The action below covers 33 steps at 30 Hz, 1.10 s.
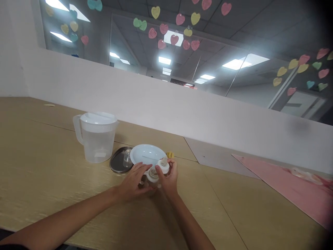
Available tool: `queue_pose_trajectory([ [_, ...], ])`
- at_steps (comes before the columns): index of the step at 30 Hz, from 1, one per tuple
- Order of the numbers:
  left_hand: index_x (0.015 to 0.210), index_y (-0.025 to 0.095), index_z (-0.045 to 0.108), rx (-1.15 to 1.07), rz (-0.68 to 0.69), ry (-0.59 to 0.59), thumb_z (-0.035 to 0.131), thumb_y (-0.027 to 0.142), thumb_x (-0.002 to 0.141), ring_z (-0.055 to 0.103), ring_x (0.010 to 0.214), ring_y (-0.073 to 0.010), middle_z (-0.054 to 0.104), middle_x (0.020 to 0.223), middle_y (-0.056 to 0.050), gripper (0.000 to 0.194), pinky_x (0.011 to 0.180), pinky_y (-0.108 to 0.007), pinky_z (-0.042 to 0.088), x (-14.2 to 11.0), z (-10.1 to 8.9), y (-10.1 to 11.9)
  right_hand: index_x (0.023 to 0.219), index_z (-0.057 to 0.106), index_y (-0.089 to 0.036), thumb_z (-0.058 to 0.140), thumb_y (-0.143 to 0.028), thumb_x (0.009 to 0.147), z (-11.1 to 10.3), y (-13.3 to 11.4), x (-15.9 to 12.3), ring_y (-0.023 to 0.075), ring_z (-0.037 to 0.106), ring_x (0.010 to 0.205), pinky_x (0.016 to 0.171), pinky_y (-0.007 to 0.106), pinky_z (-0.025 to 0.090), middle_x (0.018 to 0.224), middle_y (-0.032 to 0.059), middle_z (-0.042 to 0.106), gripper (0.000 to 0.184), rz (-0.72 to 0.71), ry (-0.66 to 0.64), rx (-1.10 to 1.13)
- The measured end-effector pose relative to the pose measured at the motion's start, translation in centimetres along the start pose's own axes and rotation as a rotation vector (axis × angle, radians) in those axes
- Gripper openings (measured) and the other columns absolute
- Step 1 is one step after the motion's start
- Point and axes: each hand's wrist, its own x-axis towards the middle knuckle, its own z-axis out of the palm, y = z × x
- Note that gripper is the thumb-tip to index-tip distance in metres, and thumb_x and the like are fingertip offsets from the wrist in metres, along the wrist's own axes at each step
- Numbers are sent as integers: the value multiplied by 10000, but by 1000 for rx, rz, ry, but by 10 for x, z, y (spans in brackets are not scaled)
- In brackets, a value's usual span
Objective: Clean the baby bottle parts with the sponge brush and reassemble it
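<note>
Both my hands meet at the middle of a wooden table [52, 194]. My left hand [135, 180] wraps its fingers round a small clear bottle [152, 177] standing on the table. My right hand [169, 177] pinches a white nipple cap [163, 166] just above and right of the bottle's mouth. Right behind them lies a white plate [147, 154]. A round metal tray [118, 161] to the plate's left carries a small clear cap [127, 158].
A clear plastic jug [96, 137] with a white lid stands at the left. A small yellow object [170, 154] lies behind the plate. A pink mat [291, 187] covers the table's right side. A white low wall [182, 111] runs along the table's far edge.
</note>
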Motion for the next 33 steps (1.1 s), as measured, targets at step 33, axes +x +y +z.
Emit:
queue_pose_trajectory([
  [33, 1102, 167, 441, -142, -69, 98, 676, 324, 659, 524, 1028, -253, 554, 1110, -109, 526, 907, -419, 427, 4, -1, 8, 795, 484, -194, 459, -198, 830, -11, 2, -8, 172, 540, 737, 645, 328, 447, 772, 40, 537, 44, -515, -39, -297],
])
